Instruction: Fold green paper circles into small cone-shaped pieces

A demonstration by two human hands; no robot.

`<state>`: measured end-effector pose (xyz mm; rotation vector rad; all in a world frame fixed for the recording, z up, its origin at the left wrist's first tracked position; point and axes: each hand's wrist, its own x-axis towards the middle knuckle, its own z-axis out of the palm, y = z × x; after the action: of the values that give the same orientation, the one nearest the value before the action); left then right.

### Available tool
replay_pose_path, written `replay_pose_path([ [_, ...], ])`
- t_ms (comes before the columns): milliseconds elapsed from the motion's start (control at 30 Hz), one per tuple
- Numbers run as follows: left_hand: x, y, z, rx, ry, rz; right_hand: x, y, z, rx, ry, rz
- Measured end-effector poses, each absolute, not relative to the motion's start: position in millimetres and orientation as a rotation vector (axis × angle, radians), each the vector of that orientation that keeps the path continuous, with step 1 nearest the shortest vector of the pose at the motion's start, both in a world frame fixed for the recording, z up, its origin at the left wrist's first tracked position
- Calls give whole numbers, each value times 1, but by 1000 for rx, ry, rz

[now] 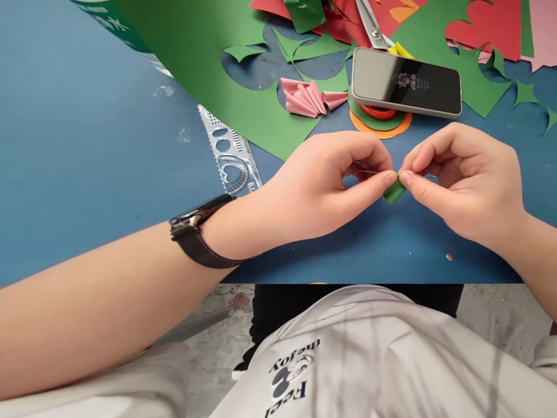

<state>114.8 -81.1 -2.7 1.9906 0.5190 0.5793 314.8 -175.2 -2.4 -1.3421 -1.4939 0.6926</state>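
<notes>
A small piece of green paper [394, 191] is pinched between my two hands above the near part of the table. My left hand [331, 183] grips its left side with thumb and fingertips. My right hand [472, 180] pinches it from the right, fingers curled. A thin, straight line like a needle or wire [369, 172] shows by my left fingertips; its exact kind I cannot tell. Just beyond my hands lie pink folded paper cones [307, 98] and a phone [407, 82] on top of round green and orange paper pieces [383, 133].
The blue table [87, 157] ends near my body. Large green paper [209, 69] and a clear stencil ruler [230, 154] lie left of centre. Scissors [372, 29] rest behind the phone. Red paper [487, 26] and green scraps are at the back right. A green-labelled bottle [115, 26] is at the upper left.
</notes>
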Motion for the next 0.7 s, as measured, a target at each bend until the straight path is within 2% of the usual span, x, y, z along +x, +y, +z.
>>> replay_pose_path([
  [400,116,-80,0,1897,469,540,314,-177,-2,-1317,-1500,733],
  [700,115,-79,-4,2017,502,615,311,-180,-8,-1322,-1497,561],
])
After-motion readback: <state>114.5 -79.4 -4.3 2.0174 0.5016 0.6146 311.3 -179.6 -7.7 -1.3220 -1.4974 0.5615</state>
